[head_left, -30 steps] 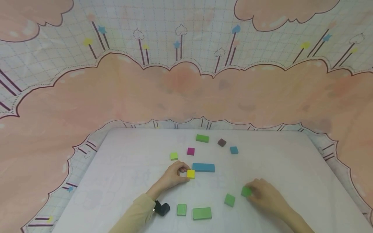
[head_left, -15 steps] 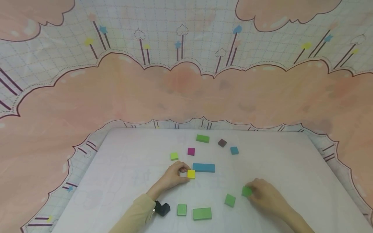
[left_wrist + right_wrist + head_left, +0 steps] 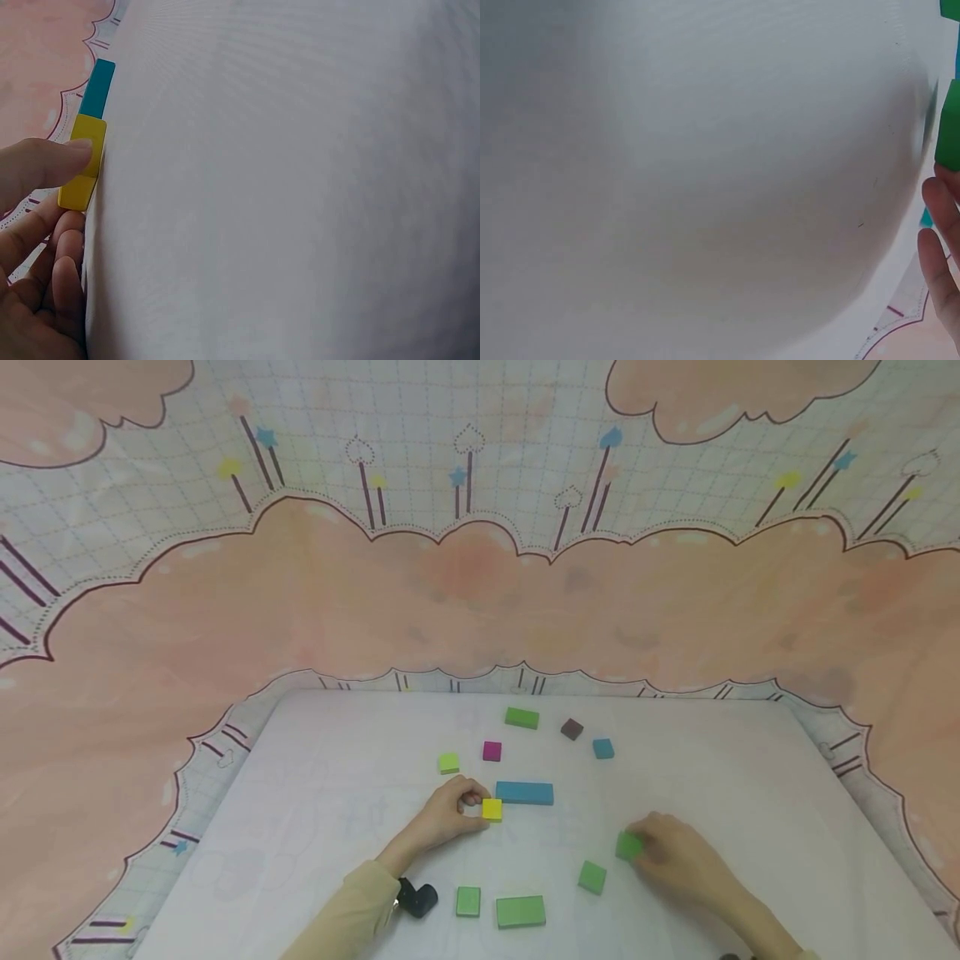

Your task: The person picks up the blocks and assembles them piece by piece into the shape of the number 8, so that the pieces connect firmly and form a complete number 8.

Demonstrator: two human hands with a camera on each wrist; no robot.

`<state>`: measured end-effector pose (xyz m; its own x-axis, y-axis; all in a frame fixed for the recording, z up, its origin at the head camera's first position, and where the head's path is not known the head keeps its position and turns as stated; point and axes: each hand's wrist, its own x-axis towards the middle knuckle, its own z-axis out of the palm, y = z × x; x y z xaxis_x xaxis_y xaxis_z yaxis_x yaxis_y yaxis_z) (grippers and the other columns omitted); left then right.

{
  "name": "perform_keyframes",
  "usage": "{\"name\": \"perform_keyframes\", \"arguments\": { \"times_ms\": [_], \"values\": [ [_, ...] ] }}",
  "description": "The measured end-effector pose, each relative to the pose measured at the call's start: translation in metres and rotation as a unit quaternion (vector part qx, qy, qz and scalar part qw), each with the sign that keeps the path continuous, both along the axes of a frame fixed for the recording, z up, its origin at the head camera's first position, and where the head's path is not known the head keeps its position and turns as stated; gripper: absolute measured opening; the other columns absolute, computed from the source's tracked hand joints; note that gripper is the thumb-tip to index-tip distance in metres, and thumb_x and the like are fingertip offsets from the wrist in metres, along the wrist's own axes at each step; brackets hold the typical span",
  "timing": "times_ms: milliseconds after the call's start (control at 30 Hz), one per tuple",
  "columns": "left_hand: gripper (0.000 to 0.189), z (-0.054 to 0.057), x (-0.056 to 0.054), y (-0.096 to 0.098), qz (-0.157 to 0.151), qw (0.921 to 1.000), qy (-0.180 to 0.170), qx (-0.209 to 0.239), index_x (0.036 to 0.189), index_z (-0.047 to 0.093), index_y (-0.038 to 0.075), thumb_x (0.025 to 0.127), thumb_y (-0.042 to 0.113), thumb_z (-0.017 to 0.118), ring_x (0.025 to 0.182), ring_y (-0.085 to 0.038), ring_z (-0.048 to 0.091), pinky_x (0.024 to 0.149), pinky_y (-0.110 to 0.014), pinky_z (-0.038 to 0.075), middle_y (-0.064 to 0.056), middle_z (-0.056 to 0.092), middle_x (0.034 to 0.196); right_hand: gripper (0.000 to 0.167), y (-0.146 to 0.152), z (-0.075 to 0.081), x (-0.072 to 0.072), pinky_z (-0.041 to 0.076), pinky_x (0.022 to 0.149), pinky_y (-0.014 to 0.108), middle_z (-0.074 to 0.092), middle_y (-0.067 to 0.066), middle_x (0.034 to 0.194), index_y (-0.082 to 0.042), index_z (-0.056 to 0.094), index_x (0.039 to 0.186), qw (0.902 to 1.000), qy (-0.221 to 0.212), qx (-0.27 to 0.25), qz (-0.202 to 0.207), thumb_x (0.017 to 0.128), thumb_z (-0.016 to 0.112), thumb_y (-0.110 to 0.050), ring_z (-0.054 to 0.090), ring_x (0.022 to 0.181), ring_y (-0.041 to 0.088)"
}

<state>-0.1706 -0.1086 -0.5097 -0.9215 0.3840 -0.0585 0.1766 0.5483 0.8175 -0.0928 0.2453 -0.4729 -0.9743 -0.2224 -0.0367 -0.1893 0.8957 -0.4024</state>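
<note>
My left hand (image 3: 444, 814) pinches a yellow block (image 3: 492, 810) between thumb and fingers, close at the near left corner of a long blue block (image 3: 524, 793). In the left wrist view the thumb lies on the face of that yellow block (image 3: 88, 154), and the blue block (image 3: 97, 88) shows beyond it. To the right, my right hand (image 3: 678, 860) pinches a green cube (image 3: 628, 846) at its fingertips. A second green cube (image 3: 592, 877) lies just left of and nearer than it. At the edge of the right wrist view, fingers meet the held green cube (image 3: 949, 131).
Along the near side lie a green cube (image 3: 468, 902) and a green rectangular block (image 3: 521, 912). Farther back are lime (image 3: 448, 763), magenta (image 3: 492, 751), dark brown (image 3: 572, 729) and small blue (image 3: 603, 748) blocks, plus a green rectangular block (image 3: 522, 717). All rest on the white table (image 3: 322, 752).
My right hand has shifted slightly away from me and to the left, carrying the green cube. The left hand and the yellow block stay in place.
</note>
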Motion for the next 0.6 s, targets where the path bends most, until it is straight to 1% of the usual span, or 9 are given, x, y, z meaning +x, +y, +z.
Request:
{"name": "perform_keyframes", "arguments": {
  "times_ms": [67,233,433,600],
  "values": [
    [0.032,0.001,0.0,0.0,0.0,1.0,-0.001,0.001,0.106,0.065,0.009,0.077,0.013,0.078,0.088,-0.012,0.048,0.074,-0.017,0.039,-0.001,0.055,0.093,0.032,-0.002,0.001,-0.002,0.052,0.087,0.043,0.068,-0.005,0.101,-0.017,0.067,0.109,1.0,-0.004,-0.002,0.0,0.077,0.073,-0.019,0.063,0.097,0.016],
    [0.032,0.002,0.001,0.0,-0.001,1.0,0.0,0.004,0.106,0.065,0.009,0.077,0.012,0.078,0.088,-0.014,0.048,0.074,-0.018,0.039,-0.002,0.055,0.093,0.032,-0.007,0.004,-0.007,0.052,0.084,0.039,0.066,-0.008,0.098,-0.018,0.066,0.109,0.9998,-0.018,-0.007,-0.004,0.078,0.073,-0.019,0.061,0.093,0.011],
    [0.031,0.002,0.001,0.0,-0.002,1.0,0.005,0.003,0.105,0.065,0.009,0.076,0.013,0.078,0.088,-0.014,0.048,0.073,-0.018,0.038,-0.002,0.055,0.092,0.032,-0.013,0.006,-0.013,0.053,0.083,0.037,0.065,-0.008,0.097,-0.019,0.066,0.109,0.9999,-0.012,-0.003,0.004,0.078,0.072,-0.019,0.06,0.092,0.009],
    [0.031,0.002,0.001,0.0,-0.003,1.0,0.006,0.004,0.105,0.065,0.009,0.076,0.012,0.078,0.087,-0.013,0.048,0.073,-0.018,0.038,-0.002,0.055,0.092,0.032,-0.019,0.009,-0.019,0.052,0.083,0.036,0.064,-0.009,0.098,-0.019,0.066,0.111,0.9997,-0.021,-0.006,0.006,0.08,0.072,-0.02,0.059,0.092,0.008]
  ]
}}
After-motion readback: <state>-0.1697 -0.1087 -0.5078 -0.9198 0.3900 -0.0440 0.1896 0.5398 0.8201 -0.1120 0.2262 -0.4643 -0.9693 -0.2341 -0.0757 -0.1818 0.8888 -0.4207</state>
